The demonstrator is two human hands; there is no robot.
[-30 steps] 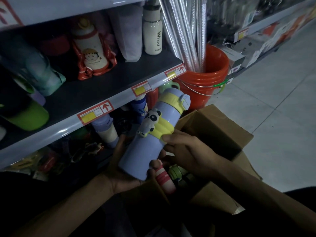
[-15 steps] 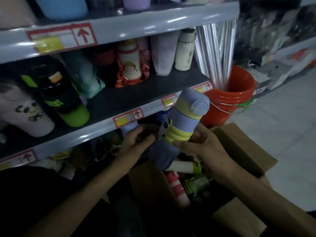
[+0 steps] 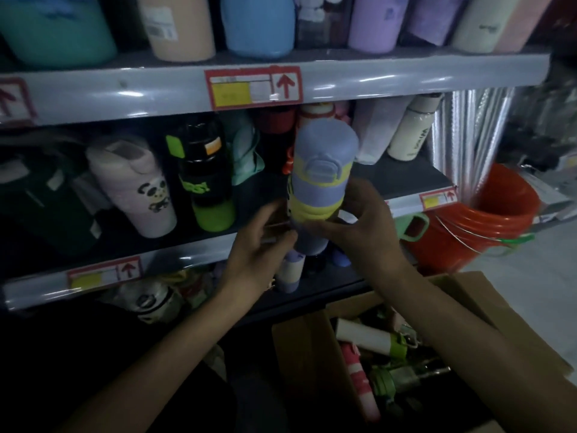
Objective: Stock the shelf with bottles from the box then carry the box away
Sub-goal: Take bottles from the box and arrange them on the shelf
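A lilac bottle with yellow bands (image 3: 321, 179) stands upright in front of the middle shelf (image 3: 193, 248), held between both hands. My left hand (image 3: 259, 245) grips its lower body from the left. My right hand (image 3: 359, 226) wraps it from the right. The open cardboard box (image 3: 306, 354) sits at the bottom right and holds several bottles, among them a white one with a green cap (image 3: 371, 339) and a pink striped one (image 3: 359, 382).
The middle shelf carries a white panda bottle (image 3: 140, 189), a black and green bottle (image 3: 206, 182) and a white bottle (image 3: 412, 132). Pastel bottles fill the top shelf (image 3: 406, 79). An orange bucket (image 3: 487, 220) with silver rolls stands to the right on the tiled floor.
Both hands have lifted the lilac bottle out of the box area, turned it upright and raised it to the middle shelf. My view has tilted up toward the shelves.
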